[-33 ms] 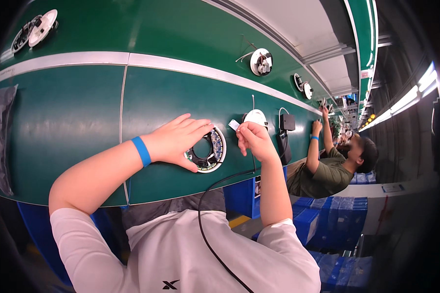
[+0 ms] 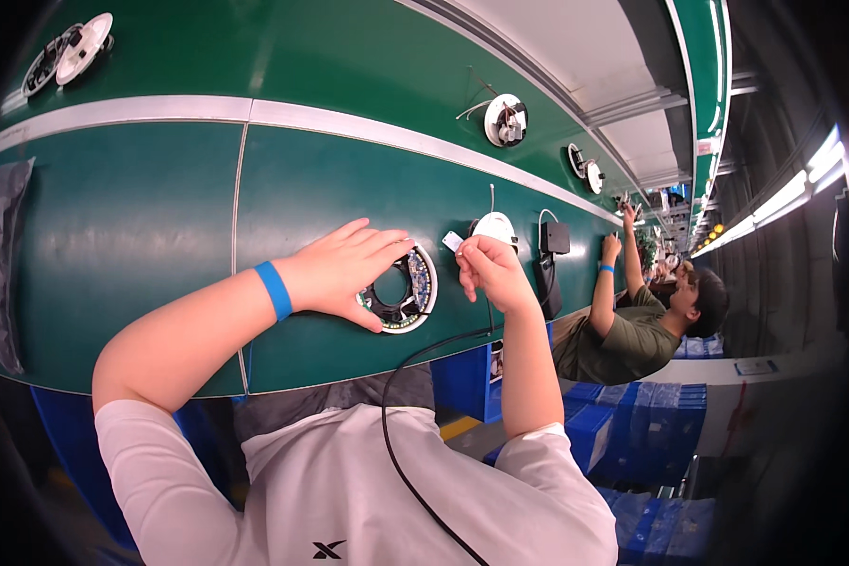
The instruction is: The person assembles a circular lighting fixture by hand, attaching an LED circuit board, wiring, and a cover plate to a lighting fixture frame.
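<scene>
A round, white-rimmed ring-shaped device point(image 2: 425, 292) lies on the green bench, with circuit boards and a black inner ring showing around its open centre. My left hand point(image 2: 344, 274) rests over its left side, thumb and fingers spread along the rim. Just right of the device, my right hand point(image 2: 491, 271) is closed in a pinch on a small flat white piece point(image 2: 452, 241) with a dark mark on it. Directly behind that hand stands a white round cover point(image 2: 495, 226), partly hidden by it. Part of the ring lies hidden under my left hand.
A black adapter box point(image 2: 556, 237) with a cable stands right of my right hand. A black cord point(image 2: 395, 424) hangs across my front. Beyond the metal strip lie open round units point(image 2: 506, 121). A grey bag point(image 2: 6, 264) lies far left; a co-worker point(image 2: 632, 330) works at right.
</scene>
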Available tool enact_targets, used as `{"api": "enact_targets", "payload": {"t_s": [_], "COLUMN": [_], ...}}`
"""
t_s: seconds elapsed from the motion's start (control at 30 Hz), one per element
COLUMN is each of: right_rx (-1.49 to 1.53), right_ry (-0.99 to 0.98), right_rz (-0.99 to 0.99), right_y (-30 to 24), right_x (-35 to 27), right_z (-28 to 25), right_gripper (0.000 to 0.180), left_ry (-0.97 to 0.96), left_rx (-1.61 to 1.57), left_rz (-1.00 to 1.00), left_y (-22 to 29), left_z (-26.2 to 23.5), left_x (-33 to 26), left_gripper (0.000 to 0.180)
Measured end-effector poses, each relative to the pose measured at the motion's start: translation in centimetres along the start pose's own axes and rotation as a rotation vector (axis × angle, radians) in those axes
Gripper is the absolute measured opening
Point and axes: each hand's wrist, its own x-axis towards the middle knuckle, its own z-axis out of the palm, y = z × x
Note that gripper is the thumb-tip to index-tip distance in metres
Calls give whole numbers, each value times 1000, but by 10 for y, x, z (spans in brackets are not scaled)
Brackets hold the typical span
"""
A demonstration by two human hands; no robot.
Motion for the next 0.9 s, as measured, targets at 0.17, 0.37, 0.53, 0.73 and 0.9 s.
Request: {"api": "enact_targets", "payload": {"t_s": [0.17,0.37,0.53,0.73,0.9], "right_rx": [-45,-370,-580,-679,-537], "right_ry": [1,112,238,273,132], "right_rz": [3,49,73,132,267], "right_y": [-6,-11,-15,-15,-31], "right_x": [5,4,-2,-6,-1], "right_z": [6,9,19,16,45], "right_gripper": [20,21,20,19,17], "left_ry": [19,21,28,26,44], "left_rx": [14,23,25,35,46], "left_rz": [0,-2,-3,-1,-4], "left_y": [-4,-4,-4,-5,-6], "left_z": [5,6,7,9,11], "left_x": [-2,-2,-4,-1,-3], "left_gripper": [114,115,117,116,116]}}
